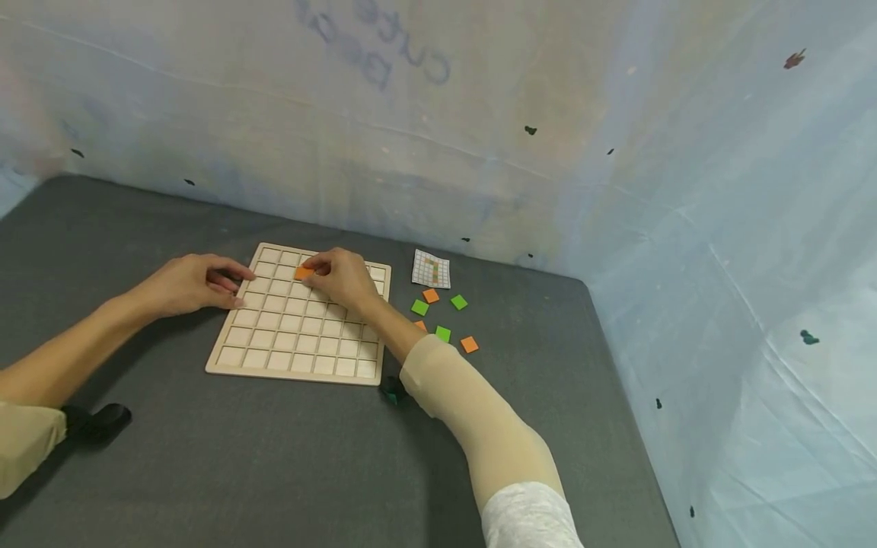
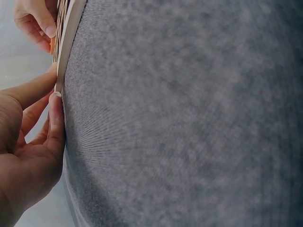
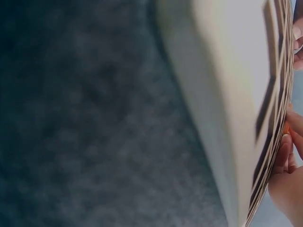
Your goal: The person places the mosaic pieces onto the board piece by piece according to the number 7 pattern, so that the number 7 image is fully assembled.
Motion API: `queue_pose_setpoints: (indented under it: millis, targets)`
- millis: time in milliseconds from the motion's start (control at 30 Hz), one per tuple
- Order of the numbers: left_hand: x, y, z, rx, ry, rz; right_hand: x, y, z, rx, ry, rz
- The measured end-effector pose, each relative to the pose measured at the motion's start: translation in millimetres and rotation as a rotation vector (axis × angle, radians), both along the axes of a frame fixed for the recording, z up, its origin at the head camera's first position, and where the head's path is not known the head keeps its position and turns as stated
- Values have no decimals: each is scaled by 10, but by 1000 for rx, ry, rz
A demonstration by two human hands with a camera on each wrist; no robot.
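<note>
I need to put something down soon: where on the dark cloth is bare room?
Bare cloth lies between the forearms, nearer than the grid board, and right of the loose tiles, toward the side sheet. It is crowded around tiles and pattern card; the right forearm is close.

Handwritten "cute" (image 1: 407,38) plus an unclear word (image 1: 375,70) on the pale sheet (image 1: 274,129).

A pinched orange square tile (image 1: 303,273) is at the flat, pale wooden grid board's (image 1: 291,323) far part.
</note>
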State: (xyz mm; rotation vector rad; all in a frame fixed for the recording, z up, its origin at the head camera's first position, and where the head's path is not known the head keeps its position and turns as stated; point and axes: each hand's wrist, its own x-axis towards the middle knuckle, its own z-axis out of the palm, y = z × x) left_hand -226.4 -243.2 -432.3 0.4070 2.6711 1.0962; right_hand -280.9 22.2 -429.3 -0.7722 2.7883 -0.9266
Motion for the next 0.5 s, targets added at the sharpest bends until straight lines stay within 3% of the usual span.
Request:
queue_pose_setpoints:
  millis: [500]
  targets:
    - [-3,-5,0,-2,-5,-14,-8,38,-24,-56,-27,8]
